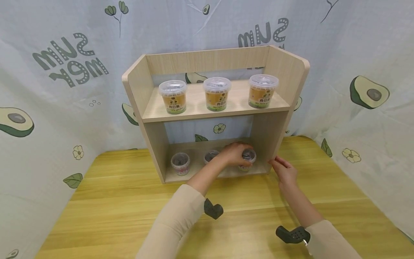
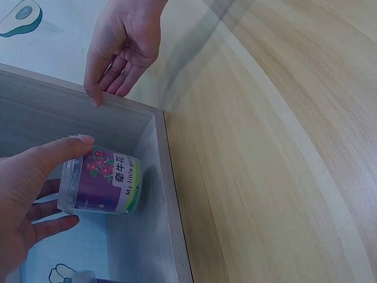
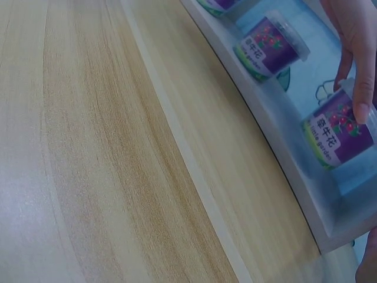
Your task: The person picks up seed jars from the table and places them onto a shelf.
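On the lower level of a small two-level wooden shelf (image 1: 270, 126), my left hand (image 1: 237, 154) grips the rightmost clear-lidded plastic cup (image 2: 109, 180) by its lid, thumb on one side and fingers on the other. Its label is purple with red flowers and a green base, and the cup stands upright near the right side panel. My right hand (image 1: 284, 171) pinches the lower front edge of that panel, a fingertip over the edge in the left wrist view. Two matching cups stand to the left: one at the left end (image 1: 180, 163), one mid-shelf (image 3: 271, 44), partly behind my left forearm in the head view.
The upper level carries three lidded cups with orange labels: a left cup (image 1: 174, 99), a middle cup (image 1: 216, 97) and a right cup (image 1: 262, 94). The shelf stands on a yellow wood-grain table (image 1: 113, 208). Behind hangs a pale avocado-print cloth (image 1: 323, 90).
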Tool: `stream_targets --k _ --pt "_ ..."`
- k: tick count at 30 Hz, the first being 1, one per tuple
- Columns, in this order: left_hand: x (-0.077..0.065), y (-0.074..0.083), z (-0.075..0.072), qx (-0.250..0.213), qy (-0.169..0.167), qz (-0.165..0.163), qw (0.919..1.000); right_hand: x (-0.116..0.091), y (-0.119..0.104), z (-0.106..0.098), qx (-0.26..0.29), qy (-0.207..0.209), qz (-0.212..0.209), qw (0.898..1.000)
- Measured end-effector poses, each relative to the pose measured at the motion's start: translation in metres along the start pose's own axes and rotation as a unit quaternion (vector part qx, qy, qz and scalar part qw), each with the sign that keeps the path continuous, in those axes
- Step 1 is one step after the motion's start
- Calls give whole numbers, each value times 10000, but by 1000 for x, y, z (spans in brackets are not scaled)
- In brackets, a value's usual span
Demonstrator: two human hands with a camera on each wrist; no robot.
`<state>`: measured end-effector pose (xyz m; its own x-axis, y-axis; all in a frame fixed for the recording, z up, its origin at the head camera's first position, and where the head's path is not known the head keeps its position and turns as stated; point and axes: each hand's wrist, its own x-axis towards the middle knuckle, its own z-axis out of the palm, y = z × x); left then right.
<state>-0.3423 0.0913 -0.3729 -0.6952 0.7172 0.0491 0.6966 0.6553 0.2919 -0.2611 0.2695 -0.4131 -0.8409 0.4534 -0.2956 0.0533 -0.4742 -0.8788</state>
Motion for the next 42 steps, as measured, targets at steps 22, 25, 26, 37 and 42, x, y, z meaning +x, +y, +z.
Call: stream_targets --k 22,25,26,37,42 --pt "8 -2 14 -4 34 15 10000 0 1 0 -10 -7 -37 10000" --pt "8 -3 17 -19 22 44 10000 0 1 0 -21 -5 -29 10000" --pt "8 -3 18 -18 30 58 10000 0 1 -1 -22 -2 -26 10000" --pt "7 -4 22 124 219 155 9996 1 2 0 -26 14 -152 9999" --pt "5 -4 23 150 198 141 9996 2 3 0 -154 52 -187 9997"
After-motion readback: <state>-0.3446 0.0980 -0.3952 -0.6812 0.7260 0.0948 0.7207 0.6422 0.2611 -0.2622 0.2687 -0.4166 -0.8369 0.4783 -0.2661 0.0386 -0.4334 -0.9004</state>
